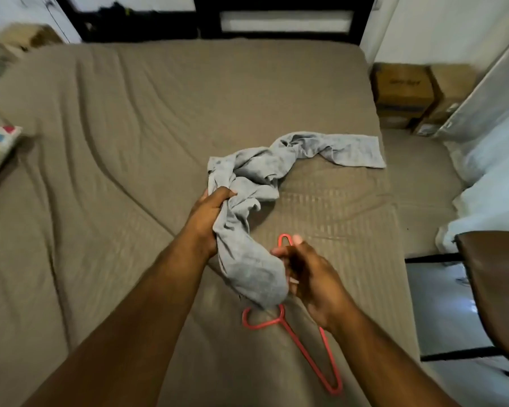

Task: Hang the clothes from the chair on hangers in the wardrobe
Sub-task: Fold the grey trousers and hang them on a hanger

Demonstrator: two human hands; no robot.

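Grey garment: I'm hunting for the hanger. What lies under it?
Under the near end of the grey garment, a red hanger lies on the bed; its hook, one corner and a far tip show. Cloth and the right hand cover its middle.

Left hand [209,212] grips grey garment [247,259] over red hanger [265,324].

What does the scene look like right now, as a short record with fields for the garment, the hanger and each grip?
surface: bed with a brown sheet
garment: grey garment, crumpled, one end lying on the bed, the rest lifted
hanger: red hanger lying on the bed, partly hidden under the garment
left grip: holds the garment's bunched middle
right grip: fingers curled at the garment's lower end, above the hanger; blurred, hold unclear
chair: dark chair at the right edge
task state: garment not yet on the hanger
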